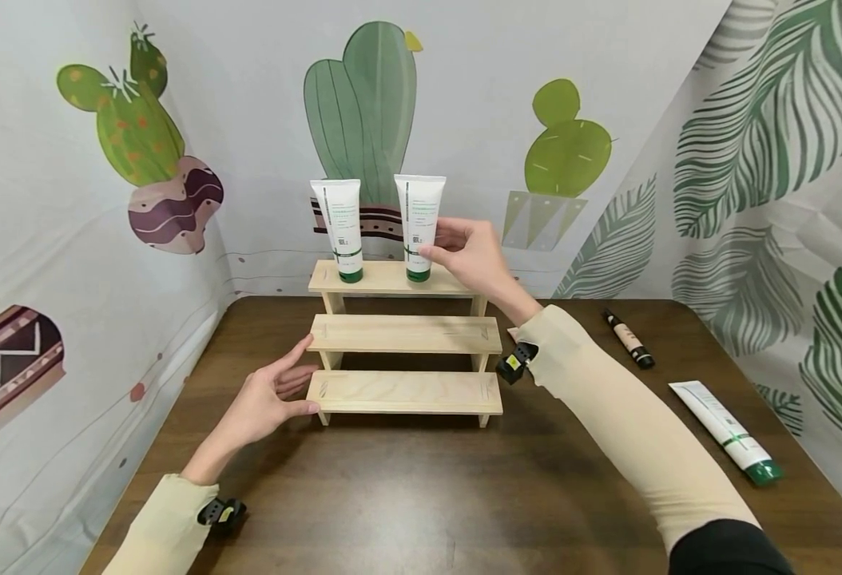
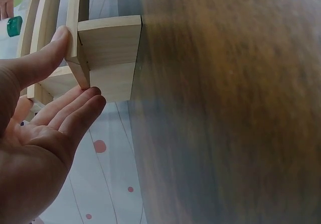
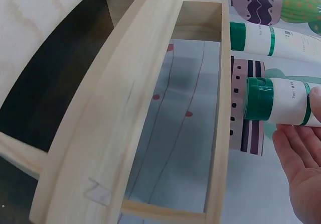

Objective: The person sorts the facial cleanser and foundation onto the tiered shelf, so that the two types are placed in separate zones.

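My right hand [image 1: 473, 254] pinches a white squeeze tube [image 1: 421, 209] with a green cap between thumb and fingers. The tube is upright over the top step of a light wooden three-step rack [image 1: 407, 334]. A narrow gap shows between its green cap [image 3: 258, 99] and the step in the right wrist view. To its left, a matching tube [image 1: 339, 228] stands cap-down on the same step. My left hand [image 1: 266, 399] touches the rack's left end with extended fingers. Its thumb [image 2: 44, 58] lies against the bottom step's front edge, and fingertips meet that step's end.
Another white tube with a green cap [image 1: 726, 433] lies on the brown table [image 1: 392, 495] at the right. Behind it lies a dark slim bottle with a pale label [image 1: 629, 339]. A pale object [image 1: 513, 335] is mostly hidden behind my right wrist. Printed cloth [image 1: 478, 96] hangs behind.
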`<state>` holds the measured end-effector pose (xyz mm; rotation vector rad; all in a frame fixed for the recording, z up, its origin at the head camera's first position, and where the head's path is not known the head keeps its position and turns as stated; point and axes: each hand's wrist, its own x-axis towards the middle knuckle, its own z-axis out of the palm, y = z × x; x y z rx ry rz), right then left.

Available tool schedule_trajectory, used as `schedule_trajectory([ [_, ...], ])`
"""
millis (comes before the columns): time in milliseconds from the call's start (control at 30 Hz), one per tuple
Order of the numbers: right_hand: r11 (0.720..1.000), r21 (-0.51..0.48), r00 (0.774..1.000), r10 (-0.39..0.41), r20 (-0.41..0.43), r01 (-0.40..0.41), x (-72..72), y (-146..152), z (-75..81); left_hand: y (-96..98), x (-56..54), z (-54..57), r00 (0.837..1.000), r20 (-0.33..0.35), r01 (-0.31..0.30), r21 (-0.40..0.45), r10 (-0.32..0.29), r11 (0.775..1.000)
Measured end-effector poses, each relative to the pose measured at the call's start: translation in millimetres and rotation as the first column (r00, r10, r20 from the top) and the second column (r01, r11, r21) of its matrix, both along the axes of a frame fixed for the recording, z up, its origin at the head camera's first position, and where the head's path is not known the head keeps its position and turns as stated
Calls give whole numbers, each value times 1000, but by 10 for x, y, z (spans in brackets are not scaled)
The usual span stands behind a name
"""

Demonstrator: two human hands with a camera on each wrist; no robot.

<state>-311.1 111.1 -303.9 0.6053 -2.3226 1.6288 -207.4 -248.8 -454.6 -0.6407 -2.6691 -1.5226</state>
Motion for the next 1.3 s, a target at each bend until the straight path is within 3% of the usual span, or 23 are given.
schedule_trajectory([
  [400,1000,-12,997,-13,78,14,-123,-87,-43,-1,-7,-5,1000,8,11,35,-11,999],
  [1300,1000,-2,997,12,82,-12,-163,-161,-106,-1,2,-1,1000,9,4,30,-5,1000],
])
